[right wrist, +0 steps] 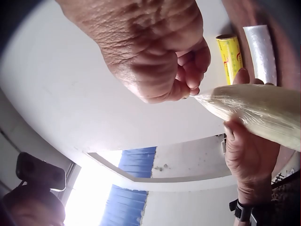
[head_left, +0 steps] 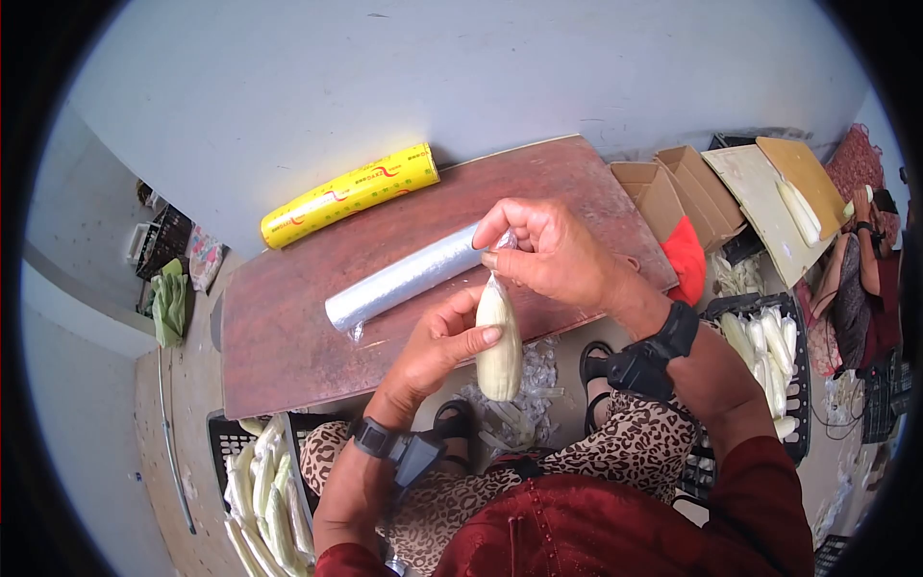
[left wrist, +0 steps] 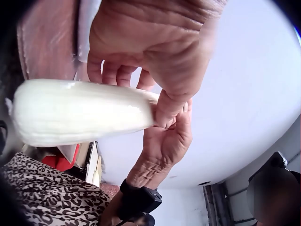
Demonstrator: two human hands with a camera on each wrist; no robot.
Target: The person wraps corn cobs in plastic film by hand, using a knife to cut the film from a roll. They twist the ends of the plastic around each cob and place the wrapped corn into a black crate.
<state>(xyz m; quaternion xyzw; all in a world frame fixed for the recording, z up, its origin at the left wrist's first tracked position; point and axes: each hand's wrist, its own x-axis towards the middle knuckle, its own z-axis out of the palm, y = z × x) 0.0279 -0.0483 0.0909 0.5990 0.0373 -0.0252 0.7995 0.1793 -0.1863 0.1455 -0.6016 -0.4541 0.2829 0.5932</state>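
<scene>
The corn ear (head_left: 498, 351) is a pale creamy yellow-green with faint lengthwise streaks, nearly white in the left wrist view. The unwrapped film roll (head_left: 409, 274) is silvery grey, and the wrapped roll (head_left: 351, 195) bright yellow with red and dark print. The tabletop (head_left: 279, 332) is a mottled reddish brown, the wall (head_left: 481, 87) pale blue-grey. The trousers (head_left: 625, 438) carry a black leopard print on beige; the shirt (head_left: 586, 529) is dark red. The crates (head_left: 226, 438) and sandals (head_left: 596, 365) are black, the cardboard box (head_left: 700, 192) tan, the cloth-like piece (head_left: 685, 262) vivid red.
</scene>
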